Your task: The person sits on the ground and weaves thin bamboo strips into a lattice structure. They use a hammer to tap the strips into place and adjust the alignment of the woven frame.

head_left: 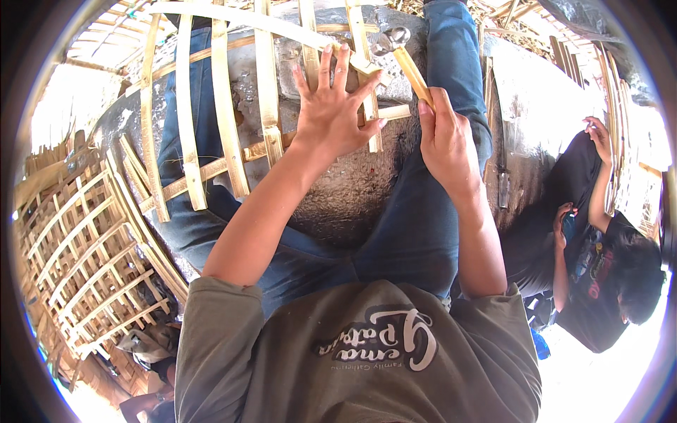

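Note:
My left hand lies spread over a lattice of pale bamboo slats, its fingertips on a crossing strip near the lattice's right end. Whether it pins anything small is hidden. My right hand is closed round the wooden handle of what looks like a hammer. At the handle's far end shows a shiny rounded metal head, just right of the lattice and apart from my left fingers. The lattice rests across my left leg and a dark, worn surface between my legs.
At the left stands another woven bamboo panel, with loose slats beside it. A person in black sits close at the right, holding a small dark object. Part of another person shows at the lower left.

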`<state>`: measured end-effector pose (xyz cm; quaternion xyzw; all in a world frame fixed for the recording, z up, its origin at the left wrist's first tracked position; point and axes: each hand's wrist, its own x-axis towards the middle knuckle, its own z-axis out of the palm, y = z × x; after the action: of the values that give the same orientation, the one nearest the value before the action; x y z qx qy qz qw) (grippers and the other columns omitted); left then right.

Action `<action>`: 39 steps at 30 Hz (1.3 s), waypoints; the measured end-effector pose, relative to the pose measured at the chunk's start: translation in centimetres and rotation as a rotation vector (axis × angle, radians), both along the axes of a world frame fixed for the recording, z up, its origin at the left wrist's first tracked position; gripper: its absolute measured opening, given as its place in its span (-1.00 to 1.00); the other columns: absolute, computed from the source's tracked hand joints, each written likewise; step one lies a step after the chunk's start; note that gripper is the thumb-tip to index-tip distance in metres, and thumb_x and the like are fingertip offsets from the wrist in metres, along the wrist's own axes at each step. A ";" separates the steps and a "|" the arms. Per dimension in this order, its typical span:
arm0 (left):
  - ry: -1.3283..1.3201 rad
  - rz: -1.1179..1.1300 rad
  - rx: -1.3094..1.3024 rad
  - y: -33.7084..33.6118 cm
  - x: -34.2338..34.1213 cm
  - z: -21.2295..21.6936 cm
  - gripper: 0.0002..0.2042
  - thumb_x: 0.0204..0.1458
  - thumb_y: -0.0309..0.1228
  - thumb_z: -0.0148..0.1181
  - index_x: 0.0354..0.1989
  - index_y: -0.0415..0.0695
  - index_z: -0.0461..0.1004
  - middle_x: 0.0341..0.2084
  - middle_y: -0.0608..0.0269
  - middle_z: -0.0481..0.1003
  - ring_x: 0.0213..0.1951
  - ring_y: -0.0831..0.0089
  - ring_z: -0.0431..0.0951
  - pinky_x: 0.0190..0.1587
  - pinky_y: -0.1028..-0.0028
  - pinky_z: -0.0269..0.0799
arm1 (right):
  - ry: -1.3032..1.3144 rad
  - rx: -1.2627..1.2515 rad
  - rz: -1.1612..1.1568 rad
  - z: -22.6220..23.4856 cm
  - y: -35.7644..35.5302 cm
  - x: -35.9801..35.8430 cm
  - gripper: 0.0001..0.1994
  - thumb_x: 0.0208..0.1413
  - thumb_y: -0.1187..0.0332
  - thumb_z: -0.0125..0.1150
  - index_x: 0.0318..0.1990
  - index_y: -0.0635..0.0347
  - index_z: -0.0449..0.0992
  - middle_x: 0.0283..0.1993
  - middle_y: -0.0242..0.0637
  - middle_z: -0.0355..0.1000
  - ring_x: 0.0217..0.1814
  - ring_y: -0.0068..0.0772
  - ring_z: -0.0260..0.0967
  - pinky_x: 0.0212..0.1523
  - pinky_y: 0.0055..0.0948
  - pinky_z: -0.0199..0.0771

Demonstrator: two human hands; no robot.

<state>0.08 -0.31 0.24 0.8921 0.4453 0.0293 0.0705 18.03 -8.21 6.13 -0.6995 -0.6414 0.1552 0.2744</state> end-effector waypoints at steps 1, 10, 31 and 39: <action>-0.008 -0.001 0.009 0.0 0.0 0.0 -0.26 0.12 0.26 0.09 0.50 0.48 0.08 0.54 -0.13 -0.23 0.55 -0.12 -0.35 0.40 -0.44 -0.38 | 0.014 -0.005 -0.005 0.3 -0.1 -0.1 -0.91 0.36 0.43 0.03 -0.11 0.21 0.29 -0.48 0.15 0.45 -0.39 0.30 0.47 -0.45 0.13 0.40; -0.015 -0.005 0.053 0.0 -0.1 -0.2 -0.27 0.12 0.28 0.05 0.49 0.49 0.09 0.54 -0.11 -0.20 0.55 -0.10 -0.32 0.40 -0.44 -0.34 | 0.010 0.017 -0.033 1.4 -0.5 -0.7 -0.90 0.36 0.42 0.03 -0.09 0.20 0.28 -0.47 0.14 0.47 -0.38 0.29 0.49 -0.45 0.11 0.43; 0.067 -0.008 0.004 0.2 0.2 0.3 -0.27 0.18 0.27 -0.05 0.53 0.47 -0.04 0.56 -0.07 -0.32 0.56 -0.08 -0.37 0.38 -0.47 -0.32 | 0.052 0.059 -0.158 0.8 -1.6 -4.0 -0.85 0.35 0.45 0.00 -0.05 0.23 0.19 -0.54 0.16 0.46 -0.46 0.31 0.50 -0.57 0.11 0.50; 0.061 -0.020 0.031 0.3 0.2 -0.1 -0.26 0.17 0.25 -0.02 0.53 0.44 -0.02 0.55 -0.12 -0.31 0.55 -0.11 -0.33 0.36 -0.50 -0.22 | 0.094 0.054 -0.229 1.0 -2.1 -4.8 -0.84 0.34 0.46 0.01 -0.04 0.26 0.21 -0.48 0.12 0.49 -0.40 0.27 0.54 -0.50 0.08 0.52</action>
<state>0.24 -0.02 0.11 0.8979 0.4380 0.0082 0.0434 13.28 -10.28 7.15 -0.7525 -0.5475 0.1380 0.3391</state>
